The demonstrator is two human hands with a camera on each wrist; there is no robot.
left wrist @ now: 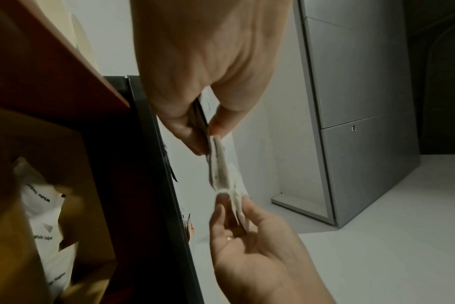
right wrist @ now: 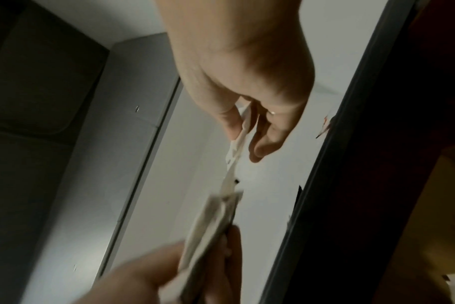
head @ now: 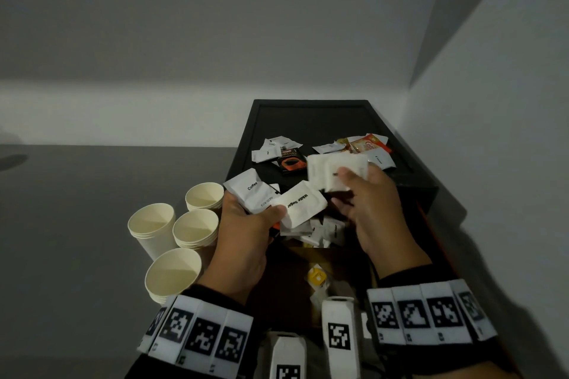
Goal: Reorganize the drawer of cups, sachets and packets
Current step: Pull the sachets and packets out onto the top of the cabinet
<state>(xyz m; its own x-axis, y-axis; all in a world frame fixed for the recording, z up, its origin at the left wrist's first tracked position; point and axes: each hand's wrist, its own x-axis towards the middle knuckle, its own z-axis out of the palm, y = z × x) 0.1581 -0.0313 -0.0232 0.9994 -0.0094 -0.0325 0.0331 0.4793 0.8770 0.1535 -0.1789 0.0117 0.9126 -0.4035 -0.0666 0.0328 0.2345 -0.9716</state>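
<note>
Head view: left hand (head: 246,224) pinching a "Coffee" sachet (head: 251,191) and a "White Sugar" sachet (head: 300,203); right hand (head: 369,200) clamped on a wad of white sachets (head: 335,169), above the open drawer (head: 428,224). Loose packets (head: 289,161) on the black tray (head: 308,117); four cup stacks (head: 184,234) left.

Left wrist view: thumb and fingers (left wrist: 218,121) closed on sachet edges (left wrist: 218,164).

Right wrist view: fingers (right wrist: 231,123) pressed on white sachets (right wrist: 237,148).

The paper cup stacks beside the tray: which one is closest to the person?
The stack lowest in the head view, just beside the left hand's wrist. The other three stacks stand farther back, toward the wall.
</note>
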